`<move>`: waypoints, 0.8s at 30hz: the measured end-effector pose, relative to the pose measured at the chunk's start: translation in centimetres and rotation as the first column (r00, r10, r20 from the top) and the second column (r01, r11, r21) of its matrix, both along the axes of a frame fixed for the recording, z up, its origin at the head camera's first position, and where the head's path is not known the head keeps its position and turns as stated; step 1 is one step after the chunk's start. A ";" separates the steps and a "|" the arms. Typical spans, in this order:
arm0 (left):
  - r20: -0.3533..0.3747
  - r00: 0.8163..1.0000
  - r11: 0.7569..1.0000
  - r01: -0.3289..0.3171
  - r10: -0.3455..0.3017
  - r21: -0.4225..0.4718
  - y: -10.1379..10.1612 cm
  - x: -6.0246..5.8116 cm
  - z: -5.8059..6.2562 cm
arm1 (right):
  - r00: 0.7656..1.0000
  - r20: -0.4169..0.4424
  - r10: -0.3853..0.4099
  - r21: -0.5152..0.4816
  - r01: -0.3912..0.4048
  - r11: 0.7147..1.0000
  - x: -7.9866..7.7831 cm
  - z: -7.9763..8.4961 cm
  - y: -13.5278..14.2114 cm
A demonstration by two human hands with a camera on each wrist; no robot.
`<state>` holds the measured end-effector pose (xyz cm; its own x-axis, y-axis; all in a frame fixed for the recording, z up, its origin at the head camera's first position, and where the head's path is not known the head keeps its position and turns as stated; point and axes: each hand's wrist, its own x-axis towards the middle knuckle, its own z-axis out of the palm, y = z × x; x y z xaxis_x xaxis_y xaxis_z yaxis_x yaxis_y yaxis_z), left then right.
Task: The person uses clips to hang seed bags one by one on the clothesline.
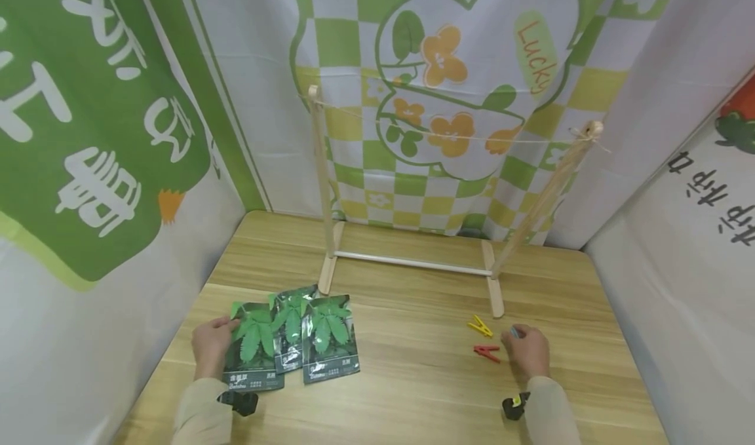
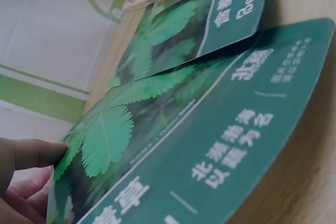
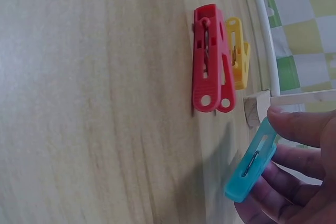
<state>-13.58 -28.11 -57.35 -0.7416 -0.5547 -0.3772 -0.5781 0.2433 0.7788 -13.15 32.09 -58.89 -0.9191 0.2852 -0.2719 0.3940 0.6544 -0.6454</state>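
Three green seed packets with leaf pictures lie at the left of the table. My left hand (image 1: 211,344) pinches the left edge of the leftmost packet (image 2: 210,129), thumb on its printed face. The middle packet (image 1: 290,327) is partly covered by the right packet (image 1: 330,340). Over at the right, my right hand (image 1: 527,350) holds a blue clothespin (image 3: 253,161) between thumb and fingers, above the wood. Just left of that hand lie a red clothespin (image 3: 206,59) and a yellow clothespin (image 1: 480,326).
A wooden frame stands at the back, with a left post (image 1: 321,170), a right post (image 1: 545,199) and a thin string (image 1: 501,140) tied between their tops. A white rod (image 1: 413,262) joins its feet low down. Printed curtains surround the wooden table (image 1: 407,353).
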 end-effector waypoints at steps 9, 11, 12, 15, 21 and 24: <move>-0.003 1.000 0.996 -0.021 0.020 -0.081 -1.5 0.4 1.2 | 1.000 -0.028 -0.014 0.006 0.014 1.000 -0.1 0.8 -0.2; -0.003 1.000 0.995 -0.030 0.029 -0.092 -1.8 0.4 1.6 | 0.999 -0.032 -0.014 0.006 0.014 1.000 -0.1 1.1 -0.2; -0.006 0.999 0.995 -0.037 0.037 -0.090 -1.9 0.4 1.8 | 0.999 -0.034 -0.015 0.003 0.015 1.000 -0.2 1.3 -0.3; -0.008 0.998 0.996 -0.062 0.061 -0.068 -2.2 0.2 2.4 | 0.999 -0.030 -0.018 -0.008 0.017 1.000 -0.3 1.6 -0.2; -0.018 0.994 0.994 -0.106 0.105 -0.010 -2.2 -0.2 2.5 | 0.999 -0.034 -0.024 -0.027 0.023 0.999 -0.4 2.0 -0.3; -0.029 0.990 0.989 -0.139 0.140 0.051 -2.0 -0.4 2.2 | 0.998 -0.064 -0.018 -0.010 0.018 1.000 -0.5 2.1 -0.4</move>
<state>-14.03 -30.08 -55.11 -0.6705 -0.6349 -0.3839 -0.5783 0.1232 0.8064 -13.61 31.70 -56.79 -0.9294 0.2995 -0.2156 0.3634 0.6416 -0.6755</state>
